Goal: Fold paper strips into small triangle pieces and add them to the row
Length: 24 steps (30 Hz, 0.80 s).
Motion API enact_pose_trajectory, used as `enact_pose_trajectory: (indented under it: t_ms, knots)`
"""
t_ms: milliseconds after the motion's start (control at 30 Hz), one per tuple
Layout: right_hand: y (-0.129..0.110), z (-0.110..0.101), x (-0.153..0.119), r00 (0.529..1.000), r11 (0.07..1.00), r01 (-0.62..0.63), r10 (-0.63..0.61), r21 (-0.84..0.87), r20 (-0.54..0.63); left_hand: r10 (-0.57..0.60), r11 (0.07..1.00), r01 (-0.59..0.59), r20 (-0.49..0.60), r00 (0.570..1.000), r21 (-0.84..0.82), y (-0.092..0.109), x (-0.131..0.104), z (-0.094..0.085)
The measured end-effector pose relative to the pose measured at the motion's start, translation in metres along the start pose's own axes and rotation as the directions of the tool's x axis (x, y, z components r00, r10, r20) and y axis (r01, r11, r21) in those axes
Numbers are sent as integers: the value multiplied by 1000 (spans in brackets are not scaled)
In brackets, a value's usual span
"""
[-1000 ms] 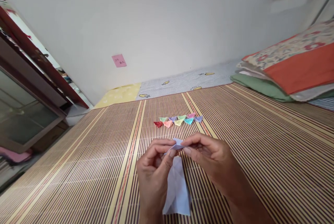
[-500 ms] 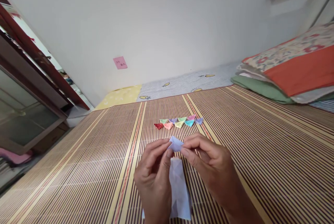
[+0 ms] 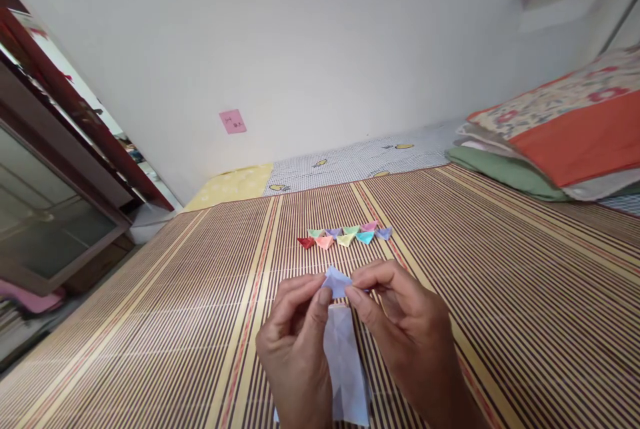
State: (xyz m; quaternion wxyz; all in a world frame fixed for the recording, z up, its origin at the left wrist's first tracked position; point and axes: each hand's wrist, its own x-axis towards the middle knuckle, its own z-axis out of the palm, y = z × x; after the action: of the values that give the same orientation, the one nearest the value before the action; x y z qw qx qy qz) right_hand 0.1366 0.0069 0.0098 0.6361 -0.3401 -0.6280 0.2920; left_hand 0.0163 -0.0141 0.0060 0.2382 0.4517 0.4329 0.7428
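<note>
Between my two hands is a small piece of folded pale blue paper [image 3: 337,281], with a pointed top edge. My left hand [image 3: 299,336] pinches its left side between thumb and forefinger. My right hand [image 3: 403,316] is closed on its right side, thumb in front. Under and between the wrists lies a strip of pale blue-white paper [image 3: 346,366], partly hidden by my left hand. Beyond my fingers, several small folded paper triangles [image 3: 346,240] in red, pink, yellow, green, blue and purple sit in two rows.
A striped bamboo mat [image 3: 165,322] covers the bed. Folded quilts [image 3: 575,142] are piled at the right. Patterned cloth [image 3: 345,162] runs along the white wall, which bears a pink sticky note [image 3: 233,121]. A glass-panelled cabinet [image 3: 50,209] stands at the left.
Both hands keep hold of the folded paper, whose peak now stands slightly differently between the fingers. The whole view has shifted a little; the paper triangles stay in place on the mat.
</note>
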Motion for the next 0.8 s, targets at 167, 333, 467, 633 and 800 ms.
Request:
enact_pose_trajectory:
  t_ms: [167,333,467,633,800]
  knots:
    - [0,-2,0,998,999,-32,31,18,61,-111,989,113,22,994,-96,1,4,-1]
    - [2,-3,-1,991,994,-106,104,17,80,-208,967,215,64,976,-136,-1,4,-1]
    - [0,-1,1,992,995,-86,90,-48,87,-147,986,150,54,988,-66,-3,1,2]
    - [-6,1,3,997,997,-58,60,-58,46,-118,990,121,45,992,-68,-6,-1,5]
    - [-8,1,3,995,996,-82,84,-41,48,-115,987,114,-10,993,-113,-7,-3,8]
